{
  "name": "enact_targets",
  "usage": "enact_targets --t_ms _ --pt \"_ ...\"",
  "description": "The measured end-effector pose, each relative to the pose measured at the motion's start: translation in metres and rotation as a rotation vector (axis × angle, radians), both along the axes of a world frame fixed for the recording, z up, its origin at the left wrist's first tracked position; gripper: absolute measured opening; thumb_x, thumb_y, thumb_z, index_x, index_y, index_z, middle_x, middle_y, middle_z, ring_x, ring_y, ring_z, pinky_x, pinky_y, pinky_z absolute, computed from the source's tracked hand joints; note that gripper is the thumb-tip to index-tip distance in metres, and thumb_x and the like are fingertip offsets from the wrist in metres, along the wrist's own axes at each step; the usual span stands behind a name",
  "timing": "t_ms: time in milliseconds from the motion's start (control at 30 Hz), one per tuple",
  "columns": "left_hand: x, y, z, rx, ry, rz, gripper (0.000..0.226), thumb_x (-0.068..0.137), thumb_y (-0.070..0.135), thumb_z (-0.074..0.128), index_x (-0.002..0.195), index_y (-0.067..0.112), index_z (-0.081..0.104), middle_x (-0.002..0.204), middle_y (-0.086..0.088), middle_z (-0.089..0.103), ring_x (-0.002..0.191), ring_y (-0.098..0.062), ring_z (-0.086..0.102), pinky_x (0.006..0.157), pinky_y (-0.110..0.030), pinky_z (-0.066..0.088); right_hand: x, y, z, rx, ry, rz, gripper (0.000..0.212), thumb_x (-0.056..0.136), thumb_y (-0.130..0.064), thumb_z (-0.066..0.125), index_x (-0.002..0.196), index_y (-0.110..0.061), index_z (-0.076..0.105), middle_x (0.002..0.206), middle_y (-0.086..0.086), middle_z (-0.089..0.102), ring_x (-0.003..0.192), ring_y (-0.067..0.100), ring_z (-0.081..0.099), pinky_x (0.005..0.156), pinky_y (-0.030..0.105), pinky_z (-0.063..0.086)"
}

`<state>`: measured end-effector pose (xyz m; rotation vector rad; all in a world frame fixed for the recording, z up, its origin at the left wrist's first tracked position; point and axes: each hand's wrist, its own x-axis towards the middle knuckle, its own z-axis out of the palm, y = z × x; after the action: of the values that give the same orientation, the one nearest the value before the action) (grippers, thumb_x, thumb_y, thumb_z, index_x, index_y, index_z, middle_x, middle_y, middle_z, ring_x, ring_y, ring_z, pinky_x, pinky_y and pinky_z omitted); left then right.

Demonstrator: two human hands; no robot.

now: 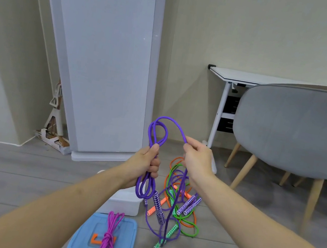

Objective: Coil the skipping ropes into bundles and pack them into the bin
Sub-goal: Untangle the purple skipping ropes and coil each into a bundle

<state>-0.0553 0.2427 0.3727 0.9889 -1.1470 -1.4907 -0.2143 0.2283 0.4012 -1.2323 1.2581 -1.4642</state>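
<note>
On floor: white bin (123,204) contents hidden; both hands' fingers (155,147) closed on purple rope (158,129); magenta bundle (109,238) on blue lid (83,238).

Both forearms bare, reaching forward and raised. Left hand (148,160) fisted, thumb up, clamped on purple rope (158,131) loops. Right hand (197,157) beside it, slightly higher, fingertips pinching the same rope.

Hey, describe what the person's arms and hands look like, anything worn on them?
Both forearms are bare as far as the frame shows, with no sleeves in view. The left hand and right hand wear no gloves, and no rings, watch or bracelets are visible.
</note>
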Motion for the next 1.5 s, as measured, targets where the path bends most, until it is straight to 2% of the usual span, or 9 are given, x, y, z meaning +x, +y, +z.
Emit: enact_targets --t_ms 133,267,533,667,1000,1100,1233,1367,1500 --pt "-0.005 0.0 0.004 -0.053 0.026 0.025 0.031 0.108 0.039 0.041 0.083 0.021 0.032 0.067 0.003 0.02 0.054 -0.012 0.018 0.052 -0.024 0.032 0.013 0.006 -0.005 0.076 -0.129 -0.001 0.011 0.091 -0.004 0.067 0.101 -0.008 0.07 0.072 0.004 0.061 0.052 0.013 0.053 0.054 0.028 0.042" --pt "-0.007 -0.001 0.003 -0.095 -0.009 0.027 0.028 0.108 0.034 0.041 0.085 0.02 0.033 0.065 0.003 0.023 0.053 -0.011 0.022 0.054 -0.026 0.035 0.021 0.008 -0.008 0.097 -0.202 -0.01 0.002 0.09 -0.005 0.071 0.092 -0.004 0.071 0.067 0.006 0.061 0.05 0.014 0.052 0.049 0.03 0.04" --pt "-0.008 -0.004 0.001 -0.113 0.015 0.06 0.026 0.109 0.032 0.04 0.111 0.008 0.05 0.064 0.003 0.031 0.052 -0.01 0.027 0.055 -0.026 0.035 0.028 0.01 -0.007 0.07 -0.113 -0.011 0.029 0.091 0.003 0.051 0.1 -0.012 0.074 0.065 0.006 0.06 0.052 0.013 0.049 0.055 0.025 0.045" --pt "-0.008 -0.004 0.003 -0.145 -0.028 0.045 0.028 0.108 0.03 0.041 0.117 0.006 0.053 0.071 0.001 0.041 0.054 -0.009 0.03 0.053 -0.024 0.036 0.031 0.009 -0.009 0.064 -0.179 -0.008 0.018 0.088 0.008 0.057 0.098 -0.004 0.066 0.065 0.01 0.064 0.05 0.014 0.057 0.056 0.028 0.05" --pt "-0.009 -0.003 0.008 -0.116 -0.124 0.107 0.022 0.108 0.029 0.039 0.1 0.011 0.049 0.067 0.0 0.049 0.057 -0.012 0.038 0.056 -0.026 0.035 0.03 0.013 -0.009 0.063 -0.164 0.141 0.022 0.088 0.005 0.071 0.092 -0.006 0.051 0.066 0.012 0.063 0.049 0.014 0.06 0.046 0.023 0.048" --pt "-0.004 -0.009 0.016 -0.089 -0.004 0.179 0.03 0.109 0.031 0.038 0.095 0.011 0.055 0.074 -0.005 0.058 0.066 -0.017 0.05 0.063 -0.03 0.042 0.025 0.015 -0.006 0.048 -0.086 0.265 0.014 0.093 -0.003 0.07 0.095 -0.004 0.056 0.066 0.013 0.06 0.042 0.012 0.052 0.04 0.022 0.039" --pt "0.019 -0.018 0.033 -0.051 0.405 0.237 0.031 0.109 0.031 0.035 0.092 0.013 0.052 0.084 -0.004 0.065 0.081 -0.02 0.067 0.077 -0.039 0.056 0.004 0.012 -0.007 0.055 0.054 0.489 0.011 0.099 -0.013 0.064 0.103 -0.003 0.064 0.076 0.008 0.063 0.044 0.014 0.041 0.041 0.02 0.024" --pt "0.046 -0.03 0.046 -0.031 0.577 0.335 0.033 0.109 0.038 0.035 0.086 0.017 0.046 0.066 0.003 0.045 0.052 -0.012 0.045 0.06 -0.029 0.05 -0.023 0.003 -0.012 0.066 0.209 0.571 0.014 0.099 -0.014 0.063 0.102 -0.001 0.065 0.071 0.006 0.058 0.045 0.013 0.03 0.044 0.02 0.021" --pt "0.068 -0.037 0.051 -0.031 0.568 0.397 0.034 0.108 0.041 0.037 0.084 0.018 0.046 0.064 0.007 0.041 0.046 -0.009 0.03 0.045 -0.02 0.033 -0.045 0.0 -0.013 0.097 0.299 0.656 0.018 0.098 -0.013 0.062 0.082 -0.013 0.072 0.065 0.007 0.049 0.047 0.013 0.026 0.045 0.022 0.016"
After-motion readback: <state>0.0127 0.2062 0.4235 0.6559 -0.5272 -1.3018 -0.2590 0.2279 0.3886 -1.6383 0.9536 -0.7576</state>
